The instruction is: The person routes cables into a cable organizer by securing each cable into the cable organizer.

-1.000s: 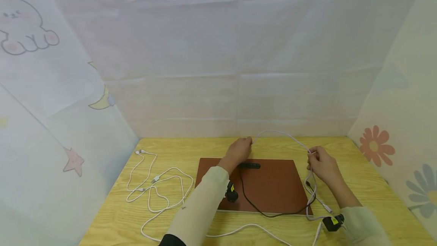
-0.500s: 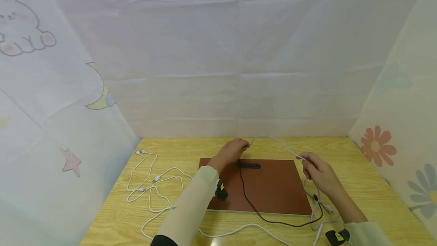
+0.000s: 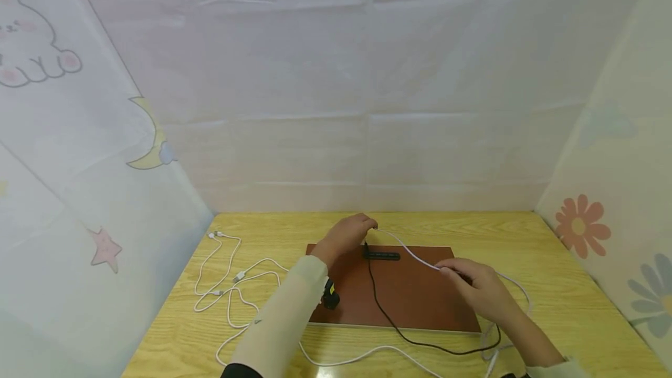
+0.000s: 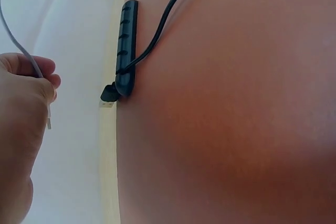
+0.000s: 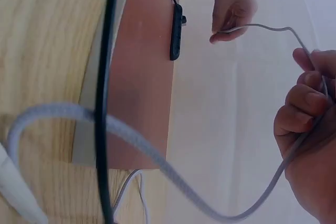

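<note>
My left hand (image 3: 343, 237) pinches a pale lavender charging cable (image 3: 403, 244) near its end, above the far edge of a brown board (image 3: 420, 302). In the left wrist view the tip of its plug pokes out below the fingers. Farther along the same cable, my right hand (image 3: 480, 289) grips it over the board's right part; in the right wrist view the cable runs through the curled fingers (image 5: 302, 100). A black slotted cable holder (image 4: 126, 51) sits at the board's far edge. A black cable (image 3: 375, 296) lies in one end slot, its plug sticking out past the edge.
Several white cables (image 3: 252, 324) lie in loose loops on the wooden table (image 3: 173, 331) left of the board. Another white cable (image 3: 362, 357) crosses in front. Lavender loops and a white plug (image 3: 492, 363) lie at the right. A pale printed sheet (image 3: 367, 104) hangs behind.
My right hand has moved left and nearer, over the board, lowering the cable's arc. My left hand has shifted slightly left, still pinching the cable end.
</note>
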`<state>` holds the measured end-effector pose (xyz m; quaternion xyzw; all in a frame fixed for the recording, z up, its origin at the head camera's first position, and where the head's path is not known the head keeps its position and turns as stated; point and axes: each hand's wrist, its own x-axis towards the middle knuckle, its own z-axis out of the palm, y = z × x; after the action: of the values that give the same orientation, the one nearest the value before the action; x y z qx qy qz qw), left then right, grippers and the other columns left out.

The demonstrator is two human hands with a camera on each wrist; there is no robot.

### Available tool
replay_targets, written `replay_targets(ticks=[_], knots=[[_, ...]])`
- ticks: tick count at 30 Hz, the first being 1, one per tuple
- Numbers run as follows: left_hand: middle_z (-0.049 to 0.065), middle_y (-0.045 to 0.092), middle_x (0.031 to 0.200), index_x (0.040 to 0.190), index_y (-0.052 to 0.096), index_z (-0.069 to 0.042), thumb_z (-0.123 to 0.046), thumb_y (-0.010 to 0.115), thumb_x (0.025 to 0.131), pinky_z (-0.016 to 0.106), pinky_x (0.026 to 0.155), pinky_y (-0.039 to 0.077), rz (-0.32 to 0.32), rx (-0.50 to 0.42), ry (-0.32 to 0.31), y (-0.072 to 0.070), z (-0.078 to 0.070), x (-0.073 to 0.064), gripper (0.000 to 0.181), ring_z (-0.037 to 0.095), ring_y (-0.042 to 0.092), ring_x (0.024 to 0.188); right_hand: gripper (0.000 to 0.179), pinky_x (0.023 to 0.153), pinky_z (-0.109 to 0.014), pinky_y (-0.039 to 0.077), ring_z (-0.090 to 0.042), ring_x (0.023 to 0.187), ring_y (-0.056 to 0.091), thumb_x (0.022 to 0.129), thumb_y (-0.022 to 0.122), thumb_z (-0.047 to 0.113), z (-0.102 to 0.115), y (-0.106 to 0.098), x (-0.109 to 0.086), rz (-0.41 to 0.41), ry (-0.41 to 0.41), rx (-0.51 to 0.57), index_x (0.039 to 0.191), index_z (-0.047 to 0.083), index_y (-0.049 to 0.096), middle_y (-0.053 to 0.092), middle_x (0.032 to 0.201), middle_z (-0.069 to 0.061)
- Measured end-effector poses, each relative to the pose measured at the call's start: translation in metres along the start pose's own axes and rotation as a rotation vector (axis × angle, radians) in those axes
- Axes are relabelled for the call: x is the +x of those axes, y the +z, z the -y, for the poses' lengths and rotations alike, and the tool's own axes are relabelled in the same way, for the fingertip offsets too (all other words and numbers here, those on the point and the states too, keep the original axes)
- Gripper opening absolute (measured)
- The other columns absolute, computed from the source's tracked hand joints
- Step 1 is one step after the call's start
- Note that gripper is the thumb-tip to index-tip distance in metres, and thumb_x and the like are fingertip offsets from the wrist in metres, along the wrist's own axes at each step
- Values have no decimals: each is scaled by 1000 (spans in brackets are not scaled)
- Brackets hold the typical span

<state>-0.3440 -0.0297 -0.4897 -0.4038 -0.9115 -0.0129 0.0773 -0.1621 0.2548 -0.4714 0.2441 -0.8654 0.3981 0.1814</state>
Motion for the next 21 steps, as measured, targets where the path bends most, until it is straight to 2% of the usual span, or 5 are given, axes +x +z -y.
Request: replay_targets(ticks=[7, 9, 12, 16, 21], knots=[[-4, 64, 133, 130, 65, -19, -7, 64, 100, 23, 100, 49, -31, 49, 50, -9, -1, -5, 33, 11, 60, 123, 25, 47, -18, 39, 8, 55, 37, 93, 70, 0, 13, 17, -8, 83, -121, -91, 98, 24, 69, 56, 78, 21], [-4, 65, 131, 129, 66, -19, -7, 64, 100, 22, 99, 49, -34, 50, 61, -10, 0, -5, 32, 11, 60, 122, 19, 49, -16, 41, 10, 59, 43, 91, 74, 4, 16, 22, -11, 108, -146, -131, 99, 22, 73, 63, 81, 20], [-4, 65, 130, 128, 67, -19, -5, 66, 98, 21, 99, 49, -35, 45, 93, -9, 1, -6, 33, 10, 60, 122, 16, 56, -13, 48, 8, 68, 60, 89, 77, 10, 20, 30, -17, 130, -208, -190, 103, 17, 78, 74, 88, 14], [-3, 62, 136, 132, 67, -19, -5, 66, 98, 21, 104, 46, -7, 34, 148, -4, 3, -7, 36, 11, 55, 129, 19, 64, -11, 52, -1, 80, 72, 87, 79, 11, 22, 41, -23, 143, -304, -242, 106, 15, 80, 78, 92, 8], [1, 57, 144, 138, 64, -20, -5, 64, 99, 26, 110, 42, 47, 30, 182, 2, 3, -8, 42, 14, 49, 136, 18, 64, -12, 53, 1, 78, 71, 87, 79, 12, 25, 55, -27, 183, -353, -272, 105, 17, 81, 77, 91, 10]])
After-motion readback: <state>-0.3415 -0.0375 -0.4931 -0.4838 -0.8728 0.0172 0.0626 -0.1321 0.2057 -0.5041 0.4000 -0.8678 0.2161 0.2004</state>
